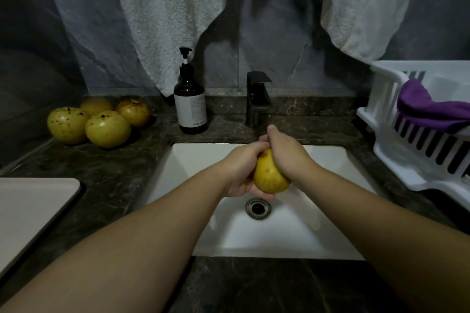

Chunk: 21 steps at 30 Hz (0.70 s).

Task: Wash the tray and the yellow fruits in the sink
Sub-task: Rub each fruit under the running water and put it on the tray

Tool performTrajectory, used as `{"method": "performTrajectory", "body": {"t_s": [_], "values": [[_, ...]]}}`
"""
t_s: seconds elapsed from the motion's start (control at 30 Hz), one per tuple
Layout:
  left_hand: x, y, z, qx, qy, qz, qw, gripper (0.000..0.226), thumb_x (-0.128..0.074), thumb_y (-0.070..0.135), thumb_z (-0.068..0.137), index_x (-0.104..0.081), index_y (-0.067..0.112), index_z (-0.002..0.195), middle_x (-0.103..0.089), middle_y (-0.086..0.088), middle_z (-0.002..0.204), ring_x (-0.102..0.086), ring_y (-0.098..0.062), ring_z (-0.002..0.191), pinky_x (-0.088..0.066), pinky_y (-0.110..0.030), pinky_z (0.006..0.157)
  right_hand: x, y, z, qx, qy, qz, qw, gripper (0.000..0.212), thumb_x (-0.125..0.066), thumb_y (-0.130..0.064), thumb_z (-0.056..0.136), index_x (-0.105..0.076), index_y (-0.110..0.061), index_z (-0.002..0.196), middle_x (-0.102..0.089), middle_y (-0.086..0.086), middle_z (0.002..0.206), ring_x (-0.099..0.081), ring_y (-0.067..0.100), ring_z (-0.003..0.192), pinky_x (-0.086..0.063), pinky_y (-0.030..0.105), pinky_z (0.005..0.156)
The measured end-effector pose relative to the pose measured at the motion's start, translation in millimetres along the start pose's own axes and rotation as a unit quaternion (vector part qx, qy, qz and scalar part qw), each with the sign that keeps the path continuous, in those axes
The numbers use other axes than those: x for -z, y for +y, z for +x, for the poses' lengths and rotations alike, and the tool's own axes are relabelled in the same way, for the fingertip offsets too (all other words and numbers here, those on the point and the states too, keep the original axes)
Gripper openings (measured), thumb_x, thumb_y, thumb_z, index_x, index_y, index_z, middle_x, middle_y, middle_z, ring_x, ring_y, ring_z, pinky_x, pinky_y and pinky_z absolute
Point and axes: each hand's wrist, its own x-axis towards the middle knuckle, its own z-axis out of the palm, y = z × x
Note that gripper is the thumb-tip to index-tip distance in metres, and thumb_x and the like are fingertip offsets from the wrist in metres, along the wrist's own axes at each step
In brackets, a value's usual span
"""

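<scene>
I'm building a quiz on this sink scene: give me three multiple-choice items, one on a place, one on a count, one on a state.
1. Where does the purple cloth lie?
A. in the white rack
B. in the sink
C. on the tray

2. How many yellow fruits sit on the counter?
A. two
B. four
C. six

3. The fruit over the sink is:
A. lying at the drain
B. held by one hand
C. held by both hands

Key: 1 A, it drapes over the rack's edge; 2 B, four cluster left of the bottle; 3 C, left hand and right hand grip it.

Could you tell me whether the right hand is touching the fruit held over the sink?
Touching. The head view shows the right hand pressed over the top of the fruit, with the left hand cupping it from below.
</scene>
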Motion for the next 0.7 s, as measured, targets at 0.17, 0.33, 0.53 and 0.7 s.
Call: {"method": "performTrajectory", "body": {"t_s": [0.17,0.33,0.53,0.7], "values": [[4.0,4.6,-0.3,-0.026,0.039,-0.060,0.997,0.025,-0.051,0.040,0.102,-0.074,0.037,0.110,-0.075,-0.007,0.105,-0.077,-0.030,0.083,-0.062,-0.045,0.058,1.6,2.9,-3.1,-0.068,-0.018,0.163,0.984,0.039,-0.036,-0.043,0.108,-0.070,-0.024,0.102,-0.069,0.011,0.108,-0.064,0.027,0.106,-0.050,0.051,0.103],[5.1,5.8,-1.0,-0.023,0.085,-0.077,0.993,0.029,-0.051,0.043,0.103,-0.067,0.026,0.119,-0.072,-0.016,0.111,-0.074,-0.035,0.090,-0.061,-0.043,0.057,-5.3,-0.7,-7.9,-0.056,-0.067,0.212,0.973,0.030,-0.049,-0.046,0.104,-0.064,-0.026,0.121,-0.067,0.008,0.119,-0.065,0.023,0.110,-0.055,0.047,0.099],[14.1,8.3,1.5,-0.041,0.105,-0.115,0.987,0.032,-0.048,0.050,0.104,-0.067,0.027,0.116,-0.076,-0.017,0.100,-0.078,-0.033,0.077,-0.060,-0.041,0.054,-0.3,1.4,-11.5,-0.049,-0.146,0.391,0.907,0.027,-0.054,-0.022,0.105,-0.061,-0.026,0.131,-0.065,0.002,0.128,-0.066,0.022,0.114,-0.061,0.039,0.087],[10.3,3.5,6.7,-0.043,0.113,-0.079,0.989,0.032,-0.050,0.049,0.101,-0.067,0.026,0.117,-0.074,-0.016,0.106,-0.078,-0.030,0.075,-0.060,-0.041,0.057,-6.6,-1.5,-13.3,-0.038,-0.080,0.306,0.948,0.015,-0.059,-0.035,0.102,-0.070,-0.036,0.112,-0.069,0.002,0.118,-0.070,0.021,0.103,-0.061,0.035,0.069]]}}
